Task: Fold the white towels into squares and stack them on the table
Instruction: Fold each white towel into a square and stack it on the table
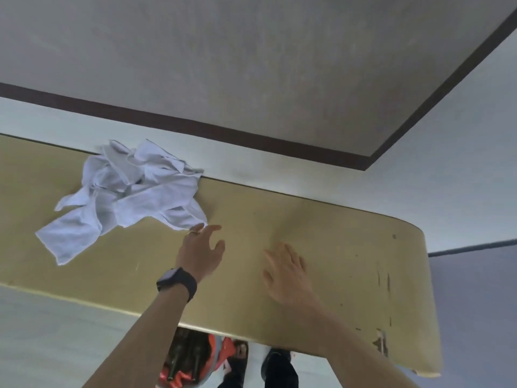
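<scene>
A crumpled heap of white towels (126,194) lies on the left part of a long tan table (321,228), up against the far edge. My left hand (200,252), with a dark watch on the wrist and a ring on one finger, reaches over the table with fingers spread, its fingertips at the nearest corner of the heap. Whether they touch the cloth I cannot tell. My right hand (285,271) hovers flat and open over bare tabletop to the right, holding nothing.
The table's right end (425,289) is rounded, with chipped, scuffed edges. A pale wall with a dark trim band (195,127) stands right behind the table. Below the near edge I see a red-orange container with dark bottles (190,359) and dark shoes (277,365) on the floor.
</scene>
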`<state>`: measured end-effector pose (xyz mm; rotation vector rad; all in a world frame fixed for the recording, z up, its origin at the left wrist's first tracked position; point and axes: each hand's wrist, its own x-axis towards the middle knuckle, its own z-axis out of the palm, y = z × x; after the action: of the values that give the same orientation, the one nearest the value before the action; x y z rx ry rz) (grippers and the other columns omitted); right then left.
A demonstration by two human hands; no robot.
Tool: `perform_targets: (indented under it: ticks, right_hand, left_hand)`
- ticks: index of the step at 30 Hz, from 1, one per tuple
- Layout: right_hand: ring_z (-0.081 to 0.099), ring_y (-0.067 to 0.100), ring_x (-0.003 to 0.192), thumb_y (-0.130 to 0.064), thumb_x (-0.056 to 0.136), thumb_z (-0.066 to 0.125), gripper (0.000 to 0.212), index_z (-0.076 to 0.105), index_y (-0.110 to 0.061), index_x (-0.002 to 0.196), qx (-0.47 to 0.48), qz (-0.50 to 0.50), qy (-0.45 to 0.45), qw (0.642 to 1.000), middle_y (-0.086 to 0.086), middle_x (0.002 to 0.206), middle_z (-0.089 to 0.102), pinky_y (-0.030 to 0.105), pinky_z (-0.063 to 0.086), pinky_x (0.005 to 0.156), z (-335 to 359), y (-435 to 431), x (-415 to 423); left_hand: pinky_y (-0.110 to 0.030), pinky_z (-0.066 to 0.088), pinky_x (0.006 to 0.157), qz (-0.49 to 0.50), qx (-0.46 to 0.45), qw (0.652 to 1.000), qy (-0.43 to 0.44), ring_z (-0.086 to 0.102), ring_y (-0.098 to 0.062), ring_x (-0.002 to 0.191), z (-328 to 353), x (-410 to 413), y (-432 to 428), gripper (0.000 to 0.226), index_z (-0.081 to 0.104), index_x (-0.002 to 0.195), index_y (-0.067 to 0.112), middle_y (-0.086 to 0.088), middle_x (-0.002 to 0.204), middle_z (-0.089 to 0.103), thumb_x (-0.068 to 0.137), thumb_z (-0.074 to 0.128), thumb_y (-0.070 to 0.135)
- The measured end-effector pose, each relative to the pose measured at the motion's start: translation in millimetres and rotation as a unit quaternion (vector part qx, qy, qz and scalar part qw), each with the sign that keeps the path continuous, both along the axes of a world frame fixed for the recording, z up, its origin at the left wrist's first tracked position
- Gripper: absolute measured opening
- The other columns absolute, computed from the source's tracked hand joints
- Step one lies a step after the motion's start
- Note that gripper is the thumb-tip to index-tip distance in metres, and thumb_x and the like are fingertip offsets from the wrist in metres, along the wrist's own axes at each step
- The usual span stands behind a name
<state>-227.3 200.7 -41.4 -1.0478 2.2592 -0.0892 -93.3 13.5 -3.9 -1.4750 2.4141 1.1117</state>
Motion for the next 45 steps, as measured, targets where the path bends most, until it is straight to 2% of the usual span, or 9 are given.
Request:
perform_targets:
  ticks: [7, 12, 18, 24, 31, 34, 37, 40, 45]
  right_hand:
    - [-0.046, 0.015, 0.137, -0.067, 0.097, 0.006, 0.067, -0.032, -0.042, 0.146, 0.026, 0.074, 0.011, 0.997, -0.008, 0.15, -0.048, 0.055, -0.024, 0.112, -46.7, 5.5, -24.2]
    - [-0.048, 0.013, 0.135, -0.067, 0.096, 0.007, 0.068, -0.034, -0.043, 0.145, 0.053, 0.075, -0.013, 0.996, -0.012, 0.144, -0.054, 0.055, -0.025, 0.112, -46.7, 2.8, -24.4]
    - [-0.049, 0.015, 0.134, -0.068, 0.095, 0.005, 0.069, -0.037, -0.042, 0.142, 0.069, 0.074, -0.033, 0.994, -0.01, 0.143, -0.055, 0.058, -0.021, 0.114, -43.9, -0.6, -25.7]
    - [-0.047, 0.016, 0.136, -0.069, 0.095, 0.006, 0.07, -0.04, -0.043, 0.14, 0.068, 0.077, -0.022, 0.994, -0.01, 0.145, -0.054, 0.058, -0.022, 0.114, -47.3, 0.3, -23.9]
    - [-0.049, 0.02, 0.134, -0.075, 0.091, 0.02, 0.084, -0.042, -0.045, 0.137, 0.11, 0.086, -0.046, 0.989, -0.008, 0.14, -0.059, 0.061, -0.02, 0.113, -39.4, -7.1, -29.5]
    - [-0.027, 0.025, 0.148, -0.087, 0.08, 0.029, 0.102, -0.021, -0.036, 0.152, 0.153, 0.077, -0.086, 0.981, -0.003, 0.157, -0.036, 0.06, -0.004, 0.119, -11.6, -25.9, -42.7]
    - [0.013, 0.027, 0.152, -0.074, 0.093, 0.027, 0.086, 0.023, -0.016, 0.157, 0.128, 0.043, -0.163, 0.977, 0.008, 0.165, 0.014, 0.043, 0.011, 0.123, 46.9, -45.6, -49.3]
    - [0.055, 0.026, 0.124, -0.082, 0.086, 0.032, 0.079, 0.062, -0.019, 0.121, -0.019, -0.042, -0.18, 0.983, 0.0, 0.123, 0.064, 0.037, 0.038, 0.105, 109.7, -48.6, -44.5]
    - [0.062, -0.004, 0.104, -0.064, 0.084, 0.061, 0.039, 0.06, -0.043, 0.117, -0.336, -0.16, -0.203, 0.906, -0.026, 0.116, 0.064, 0.029, 0.05, 0.093, 221.8, -33.2, -22.5]
  left_hand:
    - [-0.047, 0.035, 0.111, 0.007, -0.028, 0.991, -0.128, 0.031, -0.036, 0.142, -43.2, -53.9, -32.8, 0.054, 0.034, 0.149, 0.045, -0.019, 0.158, 0.024, 0.097, 0.048, 0.047]
    - [-0.047, 0.041, 0.102, 0.084, -0.068, 0.984, -0.141, 0.045, -0.033, 0.127, -54.3, -64.4, -46.7, 0.046, 0.051, 0.135, 0.016, -0.014, 0.141, 0.044, 0.098, 0.047, 0.044]
    - [-0.041, 0.043, 0.083, 0.283, 0.003, 0.957, -0.064, 0.053, -0.04, 0.118, -47.8, -58.1, -60.3, 0.058, 0.032, 0.142, 0.005, -0.018, 0.137, 0.045, 0.097, 0.054, 0.034]
    - [-0.031, 0.046, 0.062, 0.296, 0.101, 0.947, -0.072, 0.066, -0.033, 0.097, -51.9, -43.4, -64.3, 0.033, 0.059, 0.118, 0.004, -0.016, 0.114, 0.067, 0.09, 0.055, 0.021]
    - [-0.027, 0.044, 0.07, 0.194, 0.05, 0.98, 0.019, 0.06, -0.02, 0.089, 23.8, -29.5, -44.1, 0.025, 0.057, 0.113, 0.015, 0.001, 0.104, 0.062, 0.09, 0.062, 0.023]
    - [-0.026, 0.045, 0.064, 0.142, 0.01, 0.987, 0.076, 0.065, -0.021, 0.088, 86.7, -13.9, -51.5, 0.015, 0.062, 0.103, 0.016, 0.002, 0.1, 0.066, 0.093, 0.059, 0.026]
    - [-0.023, 0.04, 0.063, 0.062, -0.031, 0.994, 0.085, 0.064, -0.016, 0.085, 158.1, -0.2, -66.3, 0.009, 0.065, 0.088, 0.028, 0.01, 0.083, 0.066, 0.093, 0.058, 0.032]
    - [-0.013, 0.042, 0.065, 0.011, -0.04, 0.987, 0.156, 0.061, 0.004, 0.07, 228.7, 6.7, -68.9, 0.015, 0.071, 0.103, 0.029, 0.02, 0.084, 0.066, 0.095, 0.06, 0.022]
    - [-0.015, 0.05, 0.07, -0.084, -0.046, 0.969, 0.229, 0.061, 0.008, 0.075, 308.1, 8.3, -49.5, 0.016, 0.077, 0.1, 0.023, 0.016, 0.093, 0.073, 0.092, 0.065, 0.018]
